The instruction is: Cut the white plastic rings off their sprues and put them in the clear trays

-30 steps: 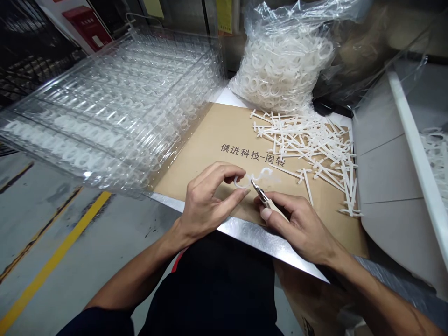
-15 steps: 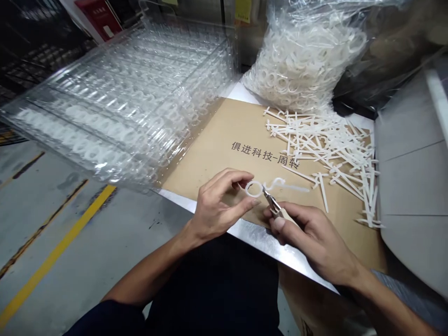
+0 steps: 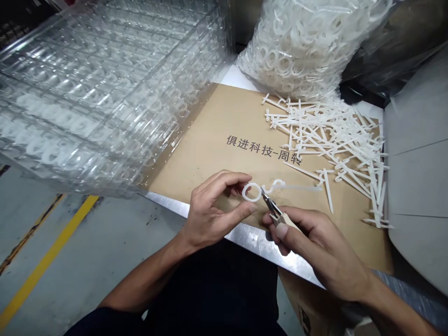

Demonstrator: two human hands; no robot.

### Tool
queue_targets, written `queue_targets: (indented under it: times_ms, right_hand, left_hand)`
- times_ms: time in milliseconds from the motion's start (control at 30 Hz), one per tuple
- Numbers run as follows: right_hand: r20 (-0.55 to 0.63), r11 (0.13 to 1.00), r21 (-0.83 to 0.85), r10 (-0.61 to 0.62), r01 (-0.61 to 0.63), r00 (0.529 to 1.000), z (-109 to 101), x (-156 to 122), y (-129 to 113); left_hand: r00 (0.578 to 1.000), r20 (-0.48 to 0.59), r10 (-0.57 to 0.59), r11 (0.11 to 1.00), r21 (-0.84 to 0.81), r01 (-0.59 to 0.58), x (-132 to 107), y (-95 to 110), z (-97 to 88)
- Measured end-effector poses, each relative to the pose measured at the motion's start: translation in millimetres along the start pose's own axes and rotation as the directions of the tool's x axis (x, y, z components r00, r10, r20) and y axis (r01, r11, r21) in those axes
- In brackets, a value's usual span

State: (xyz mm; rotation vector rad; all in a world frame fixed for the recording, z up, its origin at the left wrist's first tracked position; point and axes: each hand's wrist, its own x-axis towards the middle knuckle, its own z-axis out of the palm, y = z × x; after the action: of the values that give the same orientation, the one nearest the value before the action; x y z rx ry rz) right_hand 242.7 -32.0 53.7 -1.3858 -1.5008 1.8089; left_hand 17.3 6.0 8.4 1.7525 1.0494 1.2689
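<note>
My left grip [image 3: 213,210] is clamped on a white plastic ring [image 3: 251,192] above the kraft cardboard sheet [image 3: 206,172], my right grip [image 3: 311,247] on small cutters [image 3: 275,210] at it. Many plastic runners [image 3: 332,140] lie right of the sheet, uncut as far as I can tell.

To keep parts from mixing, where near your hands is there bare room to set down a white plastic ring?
Bare cardboard lies between the clear plastic trays and the white plastic pieces, above the left hand. A smaller patch lies right of the right hand. It is crowded around those pieces and the bagged rings.

Left hand [image 3: 213,210] pinching white plastic ring [image 3: 245,192]; right hand [image 3: 315,247] holding small snips [image 3: 272,209] at its edge.
</note>
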Motion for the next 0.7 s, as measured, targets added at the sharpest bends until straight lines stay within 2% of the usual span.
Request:
queue_targets:
  times_ms: [333,700]
  right_hand:
    - [-0.005,1.0,0.0,0.024,-0.024,1.0,-1.9,0.7,1.0]
    - [0.078,0.988,0.14,0.047,-0.057,0.996,-6.1,2.2,-5.8]
  left_hand:
    - [0.998,-0.041,-0.041,0.999,-0.004,0.041,-0.6,3.1,3.1]
    - [0.997,-0.009,-0.072,0.997,-0.018,0.071,-1.8,1.5,1.6]
